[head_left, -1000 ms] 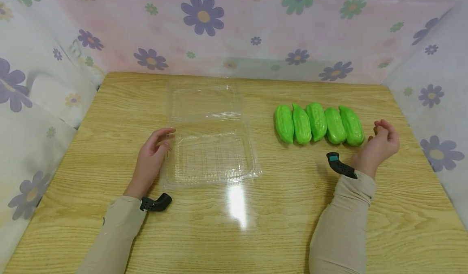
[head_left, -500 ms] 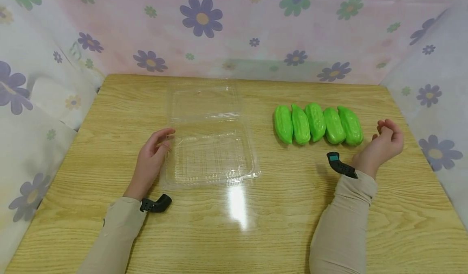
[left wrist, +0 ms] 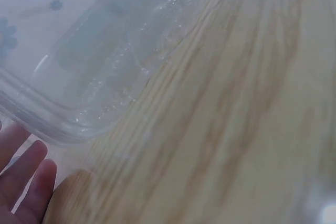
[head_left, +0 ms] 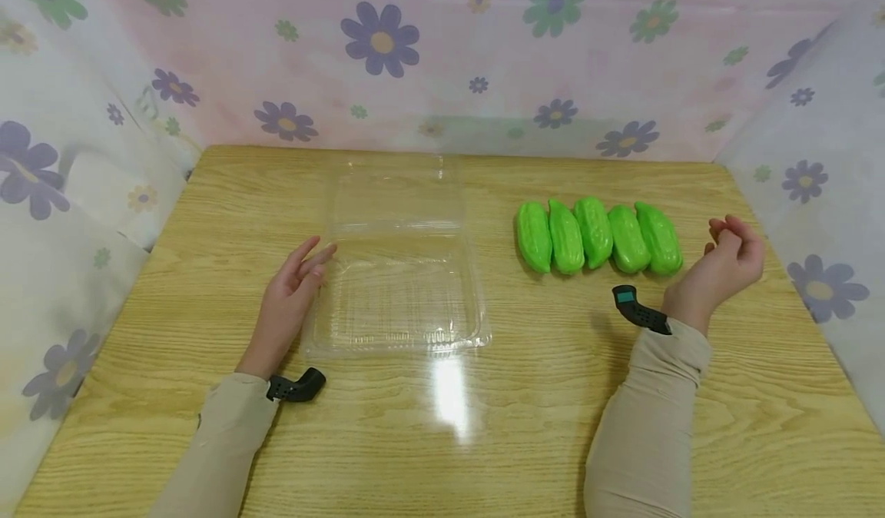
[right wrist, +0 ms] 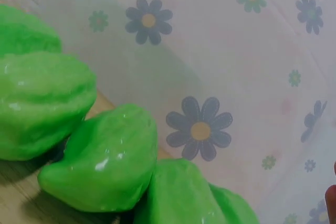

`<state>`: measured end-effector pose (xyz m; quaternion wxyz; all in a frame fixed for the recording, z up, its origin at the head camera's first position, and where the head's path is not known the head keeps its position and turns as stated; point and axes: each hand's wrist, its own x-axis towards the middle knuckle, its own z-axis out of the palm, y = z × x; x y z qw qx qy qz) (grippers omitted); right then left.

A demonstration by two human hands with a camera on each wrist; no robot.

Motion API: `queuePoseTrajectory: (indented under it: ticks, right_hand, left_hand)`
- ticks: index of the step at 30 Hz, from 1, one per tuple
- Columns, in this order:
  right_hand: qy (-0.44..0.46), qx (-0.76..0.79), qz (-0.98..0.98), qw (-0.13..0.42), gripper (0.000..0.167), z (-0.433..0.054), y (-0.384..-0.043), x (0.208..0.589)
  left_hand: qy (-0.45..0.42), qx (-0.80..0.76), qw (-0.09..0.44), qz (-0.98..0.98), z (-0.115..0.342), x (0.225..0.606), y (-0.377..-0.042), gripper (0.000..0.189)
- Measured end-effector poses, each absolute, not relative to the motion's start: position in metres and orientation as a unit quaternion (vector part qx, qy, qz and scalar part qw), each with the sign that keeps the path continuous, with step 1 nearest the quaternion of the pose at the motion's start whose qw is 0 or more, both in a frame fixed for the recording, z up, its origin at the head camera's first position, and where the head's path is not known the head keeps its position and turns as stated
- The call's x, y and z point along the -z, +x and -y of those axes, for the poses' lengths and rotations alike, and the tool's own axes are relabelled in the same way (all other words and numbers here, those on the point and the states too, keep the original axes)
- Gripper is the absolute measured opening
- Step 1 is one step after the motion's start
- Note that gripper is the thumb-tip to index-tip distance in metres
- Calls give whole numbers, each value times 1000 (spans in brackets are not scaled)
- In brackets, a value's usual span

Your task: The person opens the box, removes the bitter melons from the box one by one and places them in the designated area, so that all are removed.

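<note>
A clear plastic clamshell box lies unfolded on the table, its lid laid back toward the far edge. My left hand is at the box's left side, fingers loosely extended and fingertips right at the rim. In the left wrist view its fingers show beside the box wall. On the right lie several glossy green ribbed gourd-like vegetables, side by side in a row. My right hand hovers just right of that row, fingers loosely curled around nothing. The right wrist view shows the vegetables up close.
The wood-grain table reaches back to a flower-patterned cloth, which also closes off both sides. Each wrist wears a black camera mount, the left mount and the right mount.
My left fingers have spread slightly at the box's rim, and the lid has shifted a little rightward. My right hand moved slightly right, away from the vegetables, which stay put.
</note>
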<state>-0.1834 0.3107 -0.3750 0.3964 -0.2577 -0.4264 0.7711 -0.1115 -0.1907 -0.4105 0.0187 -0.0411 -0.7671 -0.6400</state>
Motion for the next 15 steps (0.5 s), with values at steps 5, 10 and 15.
queuePoseTrajectory:
  ticks: [5,10,15]
  right_hand:
    - [-243,-777,436,382,12,-301,-189,369]
    - [-200,-785,474,344,11,-283,-192,361]
    - [-119,-768,578,250,16,-260,-190,358]
  left_hand:
    - [-49,624,8,779,191,411,-112,46]
    - [-48,616,-6,786,193,419,-118,46]
    - [-32,592,-18,805,195,436,-130,50]
